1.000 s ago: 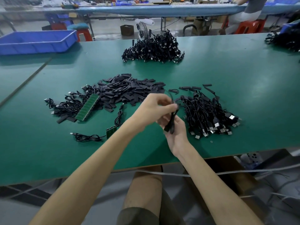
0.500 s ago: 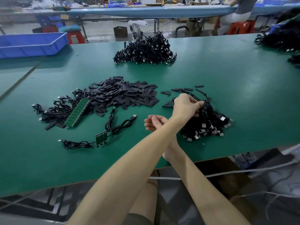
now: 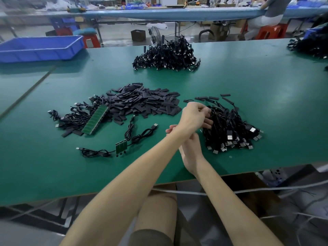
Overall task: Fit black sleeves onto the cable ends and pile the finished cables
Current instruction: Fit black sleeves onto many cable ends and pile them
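Note:
My left hand (image 3: 194, 116) reaches across my right forearm to the left edge of a heap of black cables with USB plugs (image 3: 232, 130). Its fingers are loosely curled and touch the cables, with no cable gripped that I can see. My right hand (image 3: 190, 148) lies palm up under the left wrist, fingers relaxed and empty, partly hidden. A pile of flat black sleeves (image 3: 142, 102) lies at table centre. Left of it are tangled cables (image 3: 74, 118) and a green circuit-board strip (image 3: 96, 119). A small green board with cables attached (image 3: 121, 146) lies near me.
A bigger heap of black cables (image 3: 166, 55) sits at the far middle of the green table (image 3: 266, 86). A blue bin (image 3: 39, 48) stands at the far left and another cable heap (image 3: 312, 45) at the far right. Someone sits at the bench behind (image 3: 269, 16).
A second ago both hands held one cable in front of me. My left hand carried it right onto the near heap and now draws back slightly; my right hand stays low and empty.

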